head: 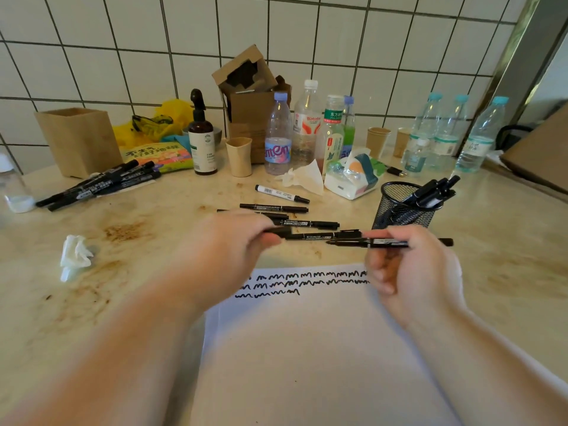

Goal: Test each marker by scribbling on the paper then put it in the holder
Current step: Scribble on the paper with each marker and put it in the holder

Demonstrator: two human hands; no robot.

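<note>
— Markers are lying everywhere, but start me with the big things. What's sitting under the hands?

— The stained counter (76, 302) is carrying all of it, and the white paper (307, 348) is lying flat on it nearest the person, with three rows of black scribbles (285, 284) running along its far edge.

— And taking that paper as the landmark?

— Beyond its far right corner the black mesh holder (399, 210) is standing, already keeping several markers. Well beyond its far left corner a bundle of black markers (101, 186) is lying by a brown box (80, 139). Bottles (278, 133) are standing along the tiled wall behind.

— The hands?

— Both are hovering just over the paper's far edge. The right hand (412, 272) is curling its fingers around a black marker (390, 242), keeping it level with the bare tip pointing left. The left hand (227, 244) is pinching what is looking like its black cap (278, 231) between thumb and fingertips, just apart from that tip.

— Anything loose nearby?

— Just past the paper's far edge a few loose markers (273, 207) are lying, one of them white-barrelled (281, 193). Off the paper's left side a crumpled tissue (75, 250) is resting.
</note>
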